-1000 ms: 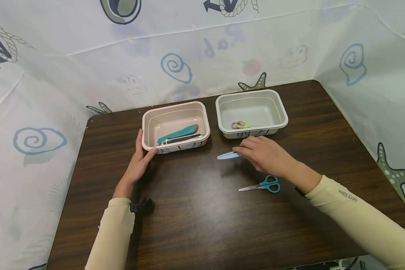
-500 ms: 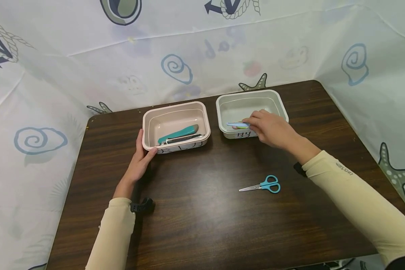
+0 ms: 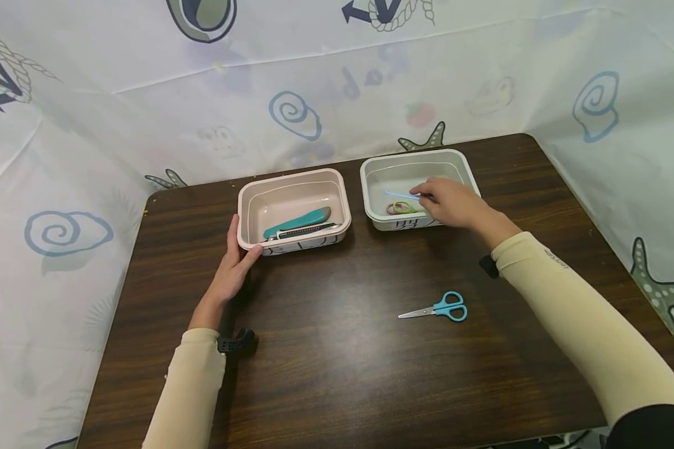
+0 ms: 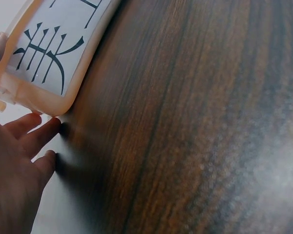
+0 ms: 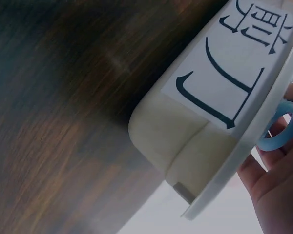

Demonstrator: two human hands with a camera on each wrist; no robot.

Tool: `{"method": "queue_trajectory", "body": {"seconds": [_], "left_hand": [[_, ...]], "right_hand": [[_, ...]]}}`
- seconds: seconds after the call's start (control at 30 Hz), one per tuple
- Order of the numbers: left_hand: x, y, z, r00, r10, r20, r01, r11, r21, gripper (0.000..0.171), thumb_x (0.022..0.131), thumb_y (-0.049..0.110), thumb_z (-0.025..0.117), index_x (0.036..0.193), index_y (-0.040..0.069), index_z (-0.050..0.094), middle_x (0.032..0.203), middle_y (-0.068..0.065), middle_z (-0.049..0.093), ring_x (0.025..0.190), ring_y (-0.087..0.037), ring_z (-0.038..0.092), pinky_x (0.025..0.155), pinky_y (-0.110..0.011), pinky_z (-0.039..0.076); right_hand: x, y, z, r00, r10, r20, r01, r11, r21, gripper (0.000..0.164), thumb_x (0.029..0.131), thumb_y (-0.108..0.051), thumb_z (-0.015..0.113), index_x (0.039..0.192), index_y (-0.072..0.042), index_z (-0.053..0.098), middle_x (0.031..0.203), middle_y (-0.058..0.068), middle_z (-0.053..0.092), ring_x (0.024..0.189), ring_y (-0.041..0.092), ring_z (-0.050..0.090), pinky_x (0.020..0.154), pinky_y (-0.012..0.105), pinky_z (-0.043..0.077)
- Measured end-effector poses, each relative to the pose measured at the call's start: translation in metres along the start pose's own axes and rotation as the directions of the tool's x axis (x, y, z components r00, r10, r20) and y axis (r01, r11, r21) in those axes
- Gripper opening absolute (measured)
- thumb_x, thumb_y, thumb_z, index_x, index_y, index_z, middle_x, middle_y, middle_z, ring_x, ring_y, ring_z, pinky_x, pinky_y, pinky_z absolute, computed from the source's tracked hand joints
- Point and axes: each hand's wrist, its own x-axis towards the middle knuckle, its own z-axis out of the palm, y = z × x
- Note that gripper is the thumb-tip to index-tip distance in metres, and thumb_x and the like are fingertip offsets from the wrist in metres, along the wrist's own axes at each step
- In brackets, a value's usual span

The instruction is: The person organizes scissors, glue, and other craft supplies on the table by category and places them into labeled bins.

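Note:
My right hand (image 3: 452, 202) is over the pale grey plastic box (image 3: 468, 167), gripping light blue scissors (image 3: 401, 196) that point left into it. In the right wrist view a blue handle loop (image 5: 279, 131) shows at the fingers, beside the box rim. A pair of pink and green scissors (image 3: 400, 207) lies inside that box. My left hand (image 3: 227, 274) holds the near left corner of the pinkish box (image 3: 289, 178), thumb on the rim and fingers along the outer side. In it lie a teal-handled cutter (image 3: 297, 223) and a black and white utility knife (image 3: 306, 231).
Teal-handled scissors (image 3: 435, 309) lie on the dark wood table (image 3: 326, 362), in front of the grey box, blades pointing left. Both boxes carry white labels with black characters on their near sides. A printed white sheet (image 3: 359, 81) hangs behind the table.
My right hand has carried the light blue scissors from above the table in front of the grey box to inside it. My left hand and the pinkish box stay put.

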Motion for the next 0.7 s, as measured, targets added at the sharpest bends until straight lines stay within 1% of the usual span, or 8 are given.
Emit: {"method": "queue_trajectory", "body": {"seconds": [0.13, 0.27, 0.33, 0.4, 0.53, 0.7], "left_hand": [[-0.002, -0.001, -0.001, 1.0, 0.005, 0.002, -0.005, 1.0, 0.002, 0.084, 0.1, 0.008, 0.054, 0.157, 0.012, -0.007, 0.162, -0.019, 0.004, 0.143, -0.04, 0.017, 0.111, -0.06, 0.014], [-0.004, -0.001, -0.001, 1.0, 0.007, 0.006, -0.007, 1.0, 0.001, 0.084, 0.1, 0.007, 0.054, 0.157, 0.012, -0.007, 0.161, -0.02, 0.005, 0.143, -0.041, 0.018, 0.111, -0.06, 0.015], [-0.004, -0.001, -0.001, 1.0, 0.009, 0.008, -0.009, 1.0, 0.002, 0.084, 0.1, 0.007, 0.054, 0.157, 0.012, -0.007, 0.161, -0.021, 0.005, 0.143, -0.042, 0.018, 0.111, -0.06, 0.015], [-0.004, 0.0, -0.001, 1.0, 0.01, 0.012, -0.01, 1.0, 0.001, 0.084, 0.1, 0.007, 0.054, 0.157, 0.012, -0.007, 0.161, -0.022, 0.004, 0.143, -0.043, 0.017, 0.111, -0.06, 0.015], [-0.004, 0.0, -0.001, 1.0, 0.008, 0.014, -0.008, 1.0, -0.001, 0.084, 0.1, 0.007, 0.053, 0.157, 0.012, -0.007, 0.161, -0.022, 0.004, 0.143, -0.042, 0.017, 0.111, -0.06, 0.015], [-0.004, 0.0, -0.001, 1.0, 0.004, 0.014, -0.004, 1.0, -0.008, 0.084, 0.1, 0.008, 0.053, 0.157, 0.013, -0.007, 0.161, -0.021, 0.004, 0.143, -0.042, 0.017, 0.111, -0.06, 0.015]], "right_hand": [[0.004, 0.0, 0.003, 1.0, 0.021, 0.016, -0.022, 0.999, 0.043, 0.035, 0.1, -0.012, 0.049, 0.13, -0.002, 0.062, 0.113, 0.016, 0.063, 0.086, 0.028, 0.053, 0.076, 0.044, 0.041], [0.009, 0.002, 0.007, 0.999, 0.028, 0.031, -0.03, 0.997, 0.066, 0.033, 0.099, -0.009, 0.049, 0.126, 0.001, 0.064, 0.119, 0.019, 0.064, 0.093, 0.03, 0.056, 0.085, 0.047, 0.042], [0.011, 0.003, 0.009, 0.999, 0.026, 0.044, -0.029, 0.997, 0.076, 0.033, 0.098, -0.009, 0.048, 0.125, 0.002, 0.064, 0.12, 0.02, 0.064, 0.096, 0.032, 0.056, 0.087, 0.048, 0.043], [0.012, 0.004, 0.011, 0.998, 0.031, 0.058, -0.036, 0.995, 0.092, 0.033, 0.099, -0.01, 0.048, 0.124, 0.002, 0.065, 0.121, 0.02, 0.064, 0.103, 0.033, 0.057, 0.092, 0.048, 0.042], [0.012, 0.005, 0.014, 0.996, 0.049, 0.072, -0.058, 0.991, 0.122, 0.038, 0.104, -0.023, 0.045, 0.124, 0.003, 0.064, 0.121, 0.02, 0.064, 0.114, 0.036, 0.057, 0.099, 0.05, 0.039], [0.013, 0.006, 0.016, 0.988, 0.101, 0.114, -0.116, 0.984, 0.136, 0.057, 0.106, -0.041, 0.036, 0.129, 0.004, 0.061, 0.127, 0.023, 0.06, 0.121, 0.039, 0.052, 0.104, 0.051, 0.035]]}}
